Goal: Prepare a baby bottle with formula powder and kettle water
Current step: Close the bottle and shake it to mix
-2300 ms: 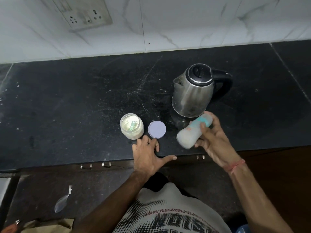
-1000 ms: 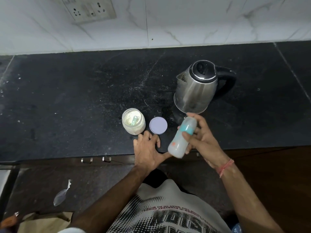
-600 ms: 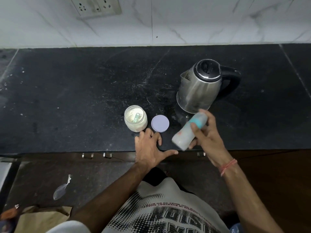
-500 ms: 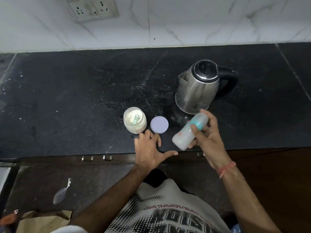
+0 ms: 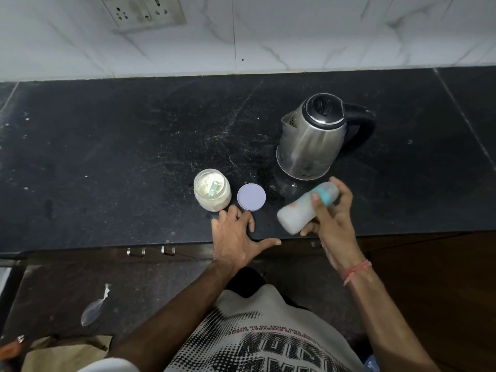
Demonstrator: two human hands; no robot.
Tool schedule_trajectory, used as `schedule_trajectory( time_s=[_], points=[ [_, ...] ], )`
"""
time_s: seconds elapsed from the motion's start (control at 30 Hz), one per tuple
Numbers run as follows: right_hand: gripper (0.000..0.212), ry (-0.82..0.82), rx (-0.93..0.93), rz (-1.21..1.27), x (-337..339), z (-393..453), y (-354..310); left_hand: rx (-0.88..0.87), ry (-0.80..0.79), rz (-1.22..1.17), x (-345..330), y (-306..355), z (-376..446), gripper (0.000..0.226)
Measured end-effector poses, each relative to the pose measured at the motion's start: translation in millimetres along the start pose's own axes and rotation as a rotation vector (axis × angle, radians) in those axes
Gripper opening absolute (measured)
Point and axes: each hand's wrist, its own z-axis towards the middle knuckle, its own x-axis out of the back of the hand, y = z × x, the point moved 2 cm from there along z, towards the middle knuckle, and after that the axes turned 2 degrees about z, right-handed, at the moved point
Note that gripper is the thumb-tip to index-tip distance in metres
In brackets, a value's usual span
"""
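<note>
Milky-white baby bottle lies tilted in the right hand, whose fingers curl round it. Left hand rests spread on the counter edge, just below the open powder jar and lilac lid. Kettle stands beyond the right hand.

Black counter, steel kettle as landmark. Right hand grips baby bottle just in front of kettle, bottle tilted, teal collar toward kettle, milky inside. Open powder jar left of kettle, scoop inside; lilac lid between jar and kettle. Left hand rests flat on counter edge, fingertips near lid.
</note>
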Motion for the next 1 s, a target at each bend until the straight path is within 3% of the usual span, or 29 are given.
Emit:
schedule_trajectory(
  time_s=[0.03,0.13,0.17,0.27,0.4,0.5,0.63,0.73,0.87,0.97,1.0],
  points=[
    [0.057,0.007,-0.001,0.013,0.8,1.7,-1.8,0.009,-0.004,0.008,0.4,0.9,0.1,0.085],
    [0.063,-0.221,-0.033,-0.12,-5.0,0.2,-3.7,-0.004,0.02,-0.038,-1.5,-1.3,-1.4,0.077],
    [0.063,-0.212,-0.026,-0.112,-5.4,0.0,-2.3,-0.008,0.024,-0.038,-2.1,-2.1,-1.6,0.077],
    [0.058,0.028,0.022,0.034,-0.3,7.2,-2.1,0.009,0.003,0.009,-1.7,0.3,1.0,0.084],
    [0.064,-0.164,0.003,-0.059,-6.6,2.9,-0.1,-0.008,0.044,-0.04,-2.0,-2.4,-2.3,0.079],
    [0.059,0.081,0.026,0.125,-4.0,1.3,-1.0,0.006,0.013,-0.013,-1.2,-0.4,0.3,0.084],
    [0.063,-0.103,-0.026,0.02,-13.5,-8.0,4.4,-0.019,0.053,-0.056,-3.5,-3.0,-2.4,0.076],
    [0.06,0.054,0.001,0.133,-9.4,-9.3,1.4,-0.003,0.021,-0.018,-1.8,-1.7,0.0,0.082],
    [0.064,-0.119,-0.033,0.006,-17.6,-13.7,4.2,-0.023,0.025,-0.036,-2.2,-3.0,-1.6,0.074],
    [0.056,0.033,0.012,0.07,-16.5,-10.5,6.6,0.0,0.015,-0.006,-2.2,-2.6,0.7,0.081],
    [0.056,0.008,0.003,0.046,-18.6,-10.4,6.1,-0.003,0.019,-0.015,-2.6,-2.6,0.5,0.078]
  ],
)
